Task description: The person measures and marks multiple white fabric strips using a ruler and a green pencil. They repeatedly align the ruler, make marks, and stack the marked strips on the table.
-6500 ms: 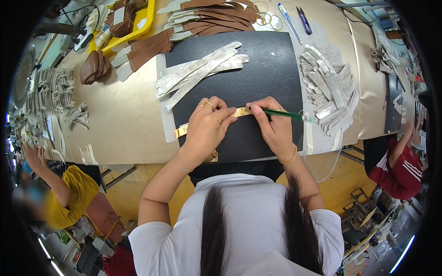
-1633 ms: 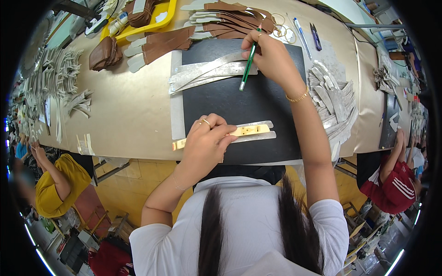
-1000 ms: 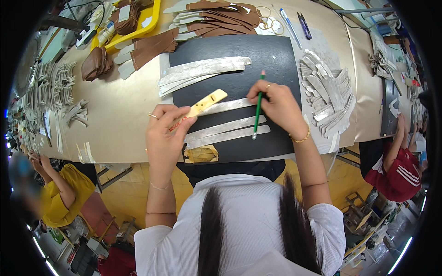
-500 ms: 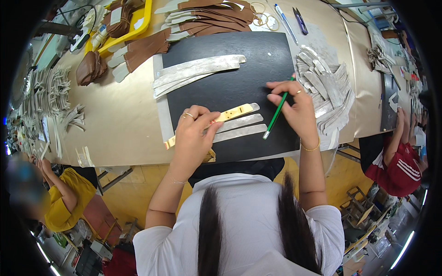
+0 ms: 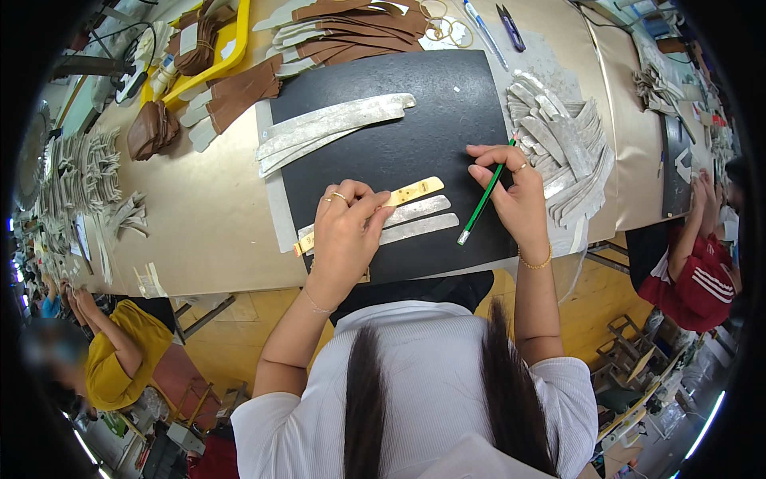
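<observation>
My left hand [image 5: 348, 227] pinches a narrow yellow template strip [image 5: 419, 190] with small dark marks. The template lies slanted over the black mat [image 5: 439, 104], its right end showing beyond my fingers. Just below it, two pale grey strips [image 5: 423, 227] lie side by side on the mat. My right hand [image 5: 515, 191] is closed on a green pencil [image 5: 482, 203], held slantwise at the mat's right side, its silver end pointing down toward me. Farther up the mat rests a small overlapping stack of longer grey strips [image 5: 335, 124].
A heap of grey strips [image 5: 566, 152] lies right of the mat. Brown pieces [image 5: 351, 32], a yellow tray [image 5: 231, 60], a blue pen [image 5: 485, 33] and dark thread snips [image 5: 511, 28] are along the far side. Co-workers sit left, in a yellow top [image 5: 132, 351], and right, in red [image 5: 694, 287].
The yellow template has shifted slightly up and right with my left hand, and now covers the grey strip end that stuck out past it. My right hand keeps the pencil almost in place.
</observation>
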{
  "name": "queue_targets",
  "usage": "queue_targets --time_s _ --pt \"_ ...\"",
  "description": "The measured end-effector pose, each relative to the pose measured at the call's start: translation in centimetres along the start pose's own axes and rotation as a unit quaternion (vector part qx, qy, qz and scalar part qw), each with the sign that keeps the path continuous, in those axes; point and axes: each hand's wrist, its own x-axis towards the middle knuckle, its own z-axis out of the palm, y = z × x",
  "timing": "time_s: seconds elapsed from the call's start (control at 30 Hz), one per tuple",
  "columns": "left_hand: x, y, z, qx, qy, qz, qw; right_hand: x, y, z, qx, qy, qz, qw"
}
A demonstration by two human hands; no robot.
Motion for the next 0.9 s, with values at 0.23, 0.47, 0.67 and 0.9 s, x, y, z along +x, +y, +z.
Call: queue_targets --time_s 0.23,0.47,0.67,0.9 --pt "0.1 0.1 0.1 -0.006 -0.009 -0.028 1.0 -0.5 -2.7 1.7 0.047 -0.01 -0.061 0.997" --pt "0.6 0.2 0.0 0.001 -0.015 -0.029 0.999 -1.0 -3.4 5.6 0.019 -0.076 -0.06 0.995" --pt "0.5 0.0 0.2 -0.005 -0.011 -0.03 0.999 -0.3 -3.0 6.3 -0.074 -0.078 -0.148 0.983" --pt "0.6 -0.1 0.2 -0.004 -0.016 -0.031 0.999 0.0 -3.2 6.5 -0.122 -0.082 -0.184 0.972"
